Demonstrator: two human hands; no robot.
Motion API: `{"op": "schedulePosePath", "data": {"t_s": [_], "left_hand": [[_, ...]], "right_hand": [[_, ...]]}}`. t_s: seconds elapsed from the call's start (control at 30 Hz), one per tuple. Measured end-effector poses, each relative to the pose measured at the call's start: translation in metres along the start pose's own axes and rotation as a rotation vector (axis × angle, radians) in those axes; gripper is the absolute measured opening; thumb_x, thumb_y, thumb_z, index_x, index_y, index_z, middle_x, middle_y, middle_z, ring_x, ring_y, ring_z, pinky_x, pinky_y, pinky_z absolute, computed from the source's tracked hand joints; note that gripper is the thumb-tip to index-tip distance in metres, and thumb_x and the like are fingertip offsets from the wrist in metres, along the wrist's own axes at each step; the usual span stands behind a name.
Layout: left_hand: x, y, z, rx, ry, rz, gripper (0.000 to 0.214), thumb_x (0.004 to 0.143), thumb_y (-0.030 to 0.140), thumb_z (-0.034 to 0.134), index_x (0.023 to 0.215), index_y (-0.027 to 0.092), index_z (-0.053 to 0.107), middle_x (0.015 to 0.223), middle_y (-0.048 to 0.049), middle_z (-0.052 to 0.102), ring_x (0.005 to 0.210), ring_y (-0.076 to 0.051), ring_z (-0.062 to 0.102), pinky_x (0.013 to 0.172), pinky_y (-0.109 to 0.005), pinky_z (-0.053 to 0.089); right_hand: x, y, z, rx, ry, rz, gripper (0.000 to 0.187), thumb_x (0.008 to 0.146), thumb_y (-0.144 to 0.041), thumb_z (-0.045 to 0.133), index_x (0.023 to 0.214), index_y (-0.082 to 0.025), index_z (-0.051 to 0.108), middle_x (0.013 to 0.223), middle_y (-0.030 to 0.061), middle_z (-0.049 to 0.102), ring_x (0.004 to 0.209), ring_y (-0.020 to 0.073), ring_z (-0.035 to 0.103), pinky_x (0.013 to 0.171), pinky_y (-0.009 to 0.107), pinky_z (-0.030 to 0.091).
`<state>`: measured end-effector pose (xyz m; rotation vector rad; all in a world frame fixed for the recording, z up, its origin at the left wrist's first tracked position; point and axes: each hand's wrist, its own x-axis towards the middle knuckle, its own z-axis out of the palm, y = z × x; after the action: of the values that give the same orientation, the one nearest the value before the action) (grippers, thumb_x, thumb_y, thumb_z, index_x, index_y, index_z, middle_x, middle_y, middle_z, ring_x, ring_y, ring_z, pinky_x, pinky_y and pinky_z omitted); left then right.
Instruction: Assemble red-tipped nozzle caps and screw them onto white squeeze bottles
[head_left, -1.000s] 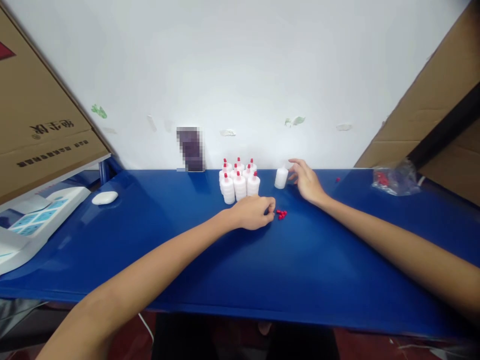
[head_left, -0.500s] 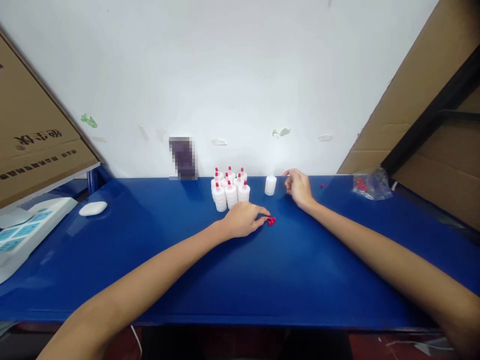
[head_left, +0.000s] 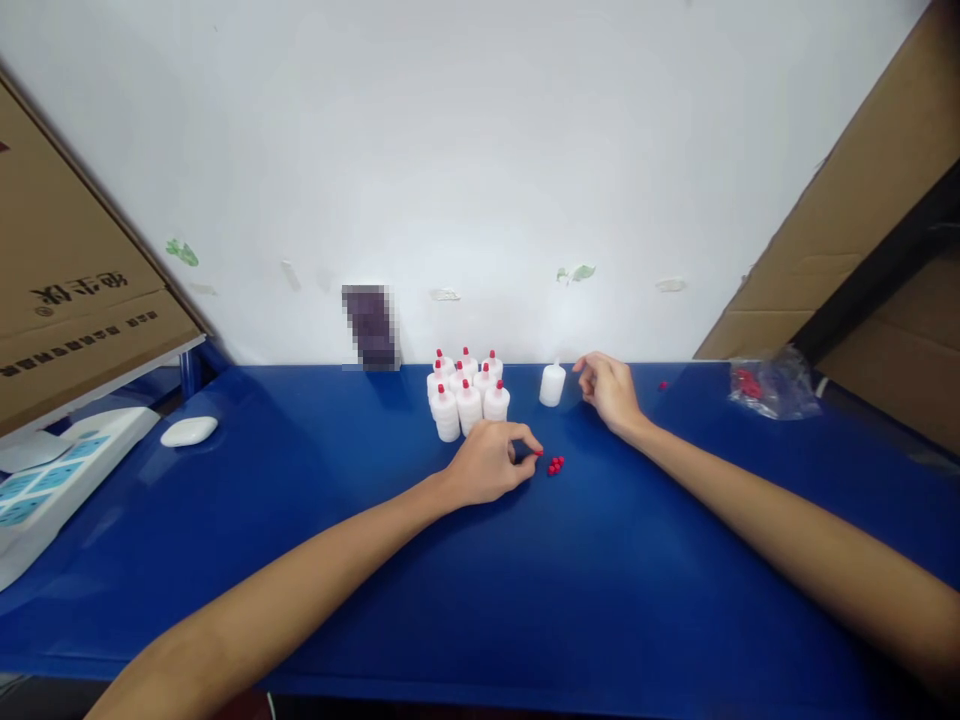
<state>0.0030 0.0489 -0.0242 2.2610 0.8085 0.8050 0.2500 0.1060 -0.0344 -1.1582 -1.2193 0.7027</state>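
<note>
My left hand (head_left: 495, 462) is closed in a pinch, with a small red cap (head_left: 540, 453) between thumb and forefinger. Just right of its fingertips, several loose red caps (head_left: 555, 466) lie in a little heap on the blue table (head_left: 480, 600). My right hand (head_left: 609, 390) holds nothing; its fingers are loosely curled and apart, close to an uncapped white squeeze bottle (head_left: 553, 385) without touching it. Beyond the left hand, several white bottles with red caps (head_left: 469, 402) stand upright in a tight group, the front ones partly hidden by the hand.
A clear plastic bag (head_left: 776, 385) of red caps lies at the back right, and a single red cap (head_left: 663, 385) sits nearer. At left are a white oval case (head_left: 189, 431), a power strip (head_left: 67, 480) and a carton (head_left: 82, 300). A pixelated dark object (head_left: 373, 327) leans against the wall.
My left thumb and forefinger have closed on one red cap and drawn it slightly left, off the heap. The right hand stays beside the uncapped bottle. The whole view has shifted slightly.
</note>
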Motion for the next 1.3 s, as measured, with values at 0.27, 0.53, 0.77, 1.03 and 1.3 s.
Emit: {"op": "schedulePosePath", "data": {"t_s": [0.27,0.53,0.77,1.03,1.3], "left_hand": [[0.000,0.003,-0.001,-0.002,-0.025,-0.004,0.013,0.082,0.010,0.063,0.090,0.016,0.072,0.072,0.0017,0.072,0.050,-0.006,0.052,0.056,-0.020,0.040],[-0.003,0.003,0.001,-0.182,0.008,0.041,0.010,0.087,0.016,0.058,0.097,0.018,0.056,0.093,-0.0035,0.078,0.062,-0.008,0.065,0.059,-0.019,0.046],[-0.006,0.004,0.002,0.007,0.055,0.143,0.012,0.084,0.020,0.065,0.092,0.016,0.073,0.081,-0.0027,0.072,0.065,-0.010,0.062,0.064,-0.023,0.050],[-0.004,0.002,0.001,-0.064,-0.033,0.087,0.013,0.087,0.023,0.072,0.097,0.017,0.078,0.090,-0.0054,0.073,0.071,-0.011,0.061,0.069,-0.024,0.052],[-0.005,0.002,0.004,-0.154,-0.050,-0.027,0.009,0.087,0.017,0.067,0.094,0.015,0.074,0.082,-0.0026,0.073,0.074,-0.012,0.065,0.074,-0.024,0.053]], "right_hand": [[-0.003,-0.003,0.000,0.002,-0.001,0.014,0.024,0.089,-0.034,0.051,0.071,-0.021,0.061,0.048,-0.0052,0.045,0.041,0.0098,0.038,0.038,0.021,0.030],[-0.006,-0.007,0.002,-0.014,-0.009,0.019,0.023,0.087,-0.031,0.051,0.069,-0.021,0.061,0.048,-0.0048,0.046,0.041,0.0095,0.038,0.038,0.021,0.029],[-0.009,-0.008,0.002,-0.027,-0.037,-0.002,0.022,0.086,-0.030,0.052,0.069,-0.021,0.062,0.048,-0.0048,0.045,0.042,0.0097,0.038,0.038,0.022,0.028],[-0.010,-0.009,0.002,-0.089,-0.052,-0.020,0.024,0.087,-0.035,0.052,0.069,-0.021,0.062,0.049,-0.0041,0.046,0.043,0.0109,0.040,0.039,0.024,0.029],[-0.015,-0.009,-0.004,-0.112,-0.033,0.030,0.023,0.088,-0.034,0.053,0.072,-0.021,0.064,0.050,-0.0046,0.046,0.040,0.0099,0.040,0.038,0.024,0.028]]}}
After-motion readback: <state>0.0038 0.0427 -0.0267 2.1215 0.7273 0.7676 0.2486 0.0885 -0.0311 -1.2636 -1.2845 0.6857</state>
